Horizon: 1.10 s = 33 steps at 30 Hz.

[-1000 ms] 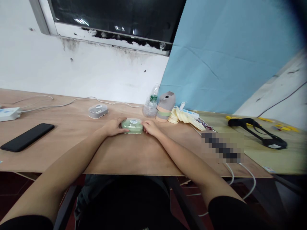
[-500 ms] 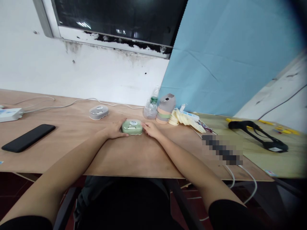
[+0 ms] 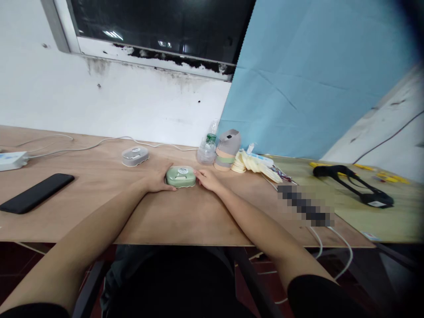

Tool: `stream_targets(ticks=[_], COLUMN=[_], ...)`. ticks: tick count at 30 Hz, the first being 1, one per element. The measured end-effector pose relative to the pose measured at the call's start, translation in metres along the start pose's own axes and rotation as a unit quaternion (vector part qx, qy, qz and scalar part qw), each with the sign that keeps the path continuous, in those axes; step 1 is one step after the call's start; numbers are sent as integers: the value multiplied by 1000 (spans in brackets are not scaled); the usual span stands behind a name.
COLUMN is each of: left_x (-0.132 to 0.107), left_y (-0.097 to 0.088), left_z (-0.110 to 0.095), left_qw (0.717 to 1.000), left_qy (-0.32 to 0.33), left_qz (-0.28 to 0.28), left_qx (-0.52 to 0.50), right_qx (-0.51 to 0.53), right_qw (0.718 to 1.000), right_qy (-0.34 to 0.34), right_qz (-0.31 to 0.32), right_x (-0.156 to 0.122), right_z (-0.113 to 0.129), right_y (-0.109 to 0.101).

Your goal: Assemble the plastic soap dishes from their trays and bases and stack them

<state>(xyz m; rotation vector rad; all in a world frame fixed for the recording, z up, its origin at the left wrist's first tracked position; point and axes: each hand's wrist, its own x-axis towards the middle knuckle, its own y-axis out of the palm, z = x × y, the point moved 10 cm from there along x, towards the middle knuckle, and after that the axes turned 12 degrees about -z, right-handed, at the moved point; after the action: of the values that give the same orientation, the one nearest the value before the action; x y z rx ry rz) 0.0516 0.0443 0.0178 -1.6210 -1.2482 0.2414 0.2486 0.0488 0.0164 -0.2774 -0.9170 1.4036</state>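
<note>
I have the green lidded box (image 3: 180,176) mid-tabletop (image 3: 82,187), lid on, between my left hand (image 3: 154,179) and right hand (image 3: 208,179). Their fingers (image 3: 168,187) touch its ends; I cannot tell whether they're clamping. The grey lidded box (image 3: 135,156) sits untouched.

2 bare forearms (image 3: 99,216) reach in from the lower corners of the view, crossing the front edge of the worktop (image 3: 82,163), palms down. The left hand (image 3: 154,180) lies flat, pointing right. The right hand (image 3: 208,179), its fingers (image 3: 199,174) slightly curled, points left, just apart from the left.
</note>
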Motion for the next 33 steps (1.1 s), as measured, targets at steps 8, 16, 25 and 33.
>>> stream_targets(ticks=[8,16,25,33], left_x=[4,8,-31,-41], left_y=[-14,-64,-144,-137], left_z=[-11,0,102,155], left_qw=[998,973,893,872], left_qy=[37,61,-209,-312], left_qz=[-49,-216,-393,-378], left_qx=[6,49,70,2], right_qx=[-15,-89,-97,-100], right_qw=[1000,994,992,992], right_qy=[-11,-55,-67,-70], right_qz=[-9,7,37,37], right_x=[-1,-8,-9,-9], right_z=[7,20,21,22], right_y=[-4,-1,5,5])
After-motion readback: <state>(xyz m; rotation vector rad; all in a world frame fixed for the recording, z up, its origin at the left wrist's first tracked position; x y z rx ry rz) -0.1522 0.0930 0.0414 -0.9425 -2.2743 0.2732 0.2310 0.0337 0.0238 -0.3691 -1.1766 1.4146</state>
